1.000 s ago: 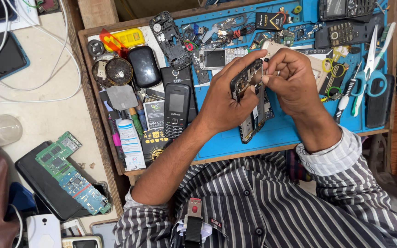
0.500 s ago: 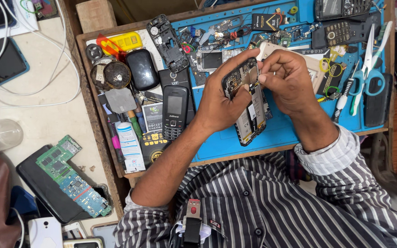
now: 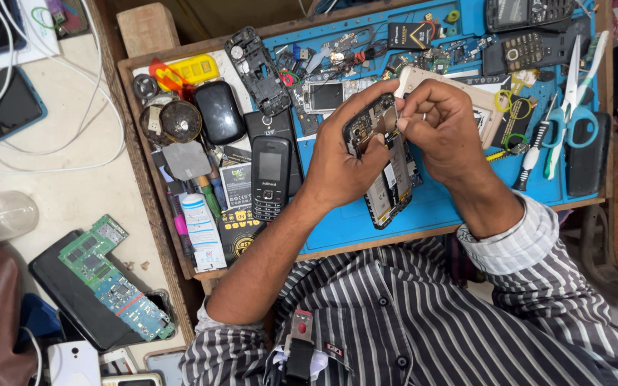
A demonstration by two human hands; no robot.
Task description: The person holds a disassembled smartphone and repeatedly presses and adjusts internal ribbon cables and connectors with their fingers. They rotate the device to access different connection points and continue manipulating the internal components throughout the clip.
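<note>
My left hand (image 3: 337, 161) grips an opened black phone (image 3: 386, 161) with its back cover off, held tilted above the blue work mat (image 3: 423, 214). My right hand (image 3: 443, 132) pinches at the phone's upper end with thumb and forefinger; whether it holds a small part there is too small to tell. A black keypad phone (image 3: 270, 177) lies on the mat just left of my left wrist.
Scissors (image 3: 572, 100) and a screwdriver (image 3: 532, 146) lie at the mat's right. A black phone frame (image 3: 257, 71), loose parts, a yellow tool (image 3: 193, 70) and a round tin (image 3: 179, 120) crowd the back left. A green circuit board (image 3: 112, 279) rests on the table at left, by white cables (image 3: 51, 107).
Both hands and the opened phone have shifted slightly toward me and to the left. The right fingers stay pinched at the phone's top.
</note>
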